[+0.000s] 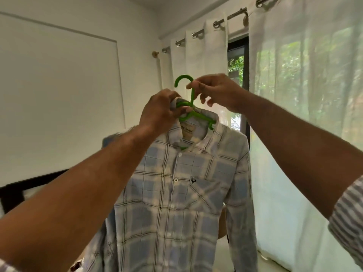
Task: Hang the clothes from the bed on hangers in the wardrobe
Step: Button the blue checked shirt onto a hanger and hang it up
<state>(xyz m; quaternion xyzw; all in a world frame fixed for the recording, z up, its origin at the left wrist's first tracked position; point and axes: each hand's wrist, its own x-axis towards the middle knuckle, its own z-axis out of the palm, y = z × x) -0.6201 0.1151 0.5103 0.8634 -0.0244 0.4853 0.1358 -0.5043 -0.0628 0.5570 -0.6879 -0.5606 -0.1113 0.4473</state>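
Center frame: plaid shirt (176, 193) hangs on green hanger (202, 119). Left hand (160, 110) grips collar (215, 140) w/ hanger arm; right hand (218, 91) pinches hanger's neck. Shirt looks light, limp, apt to slip; stiff hook (183, 78) prob. the surest hold.

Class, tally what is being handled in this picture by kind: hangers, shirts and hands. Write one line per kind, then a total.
green hanger: 1
plaid shirt: 1
hands: 2, left hand and right hand
Total: 4
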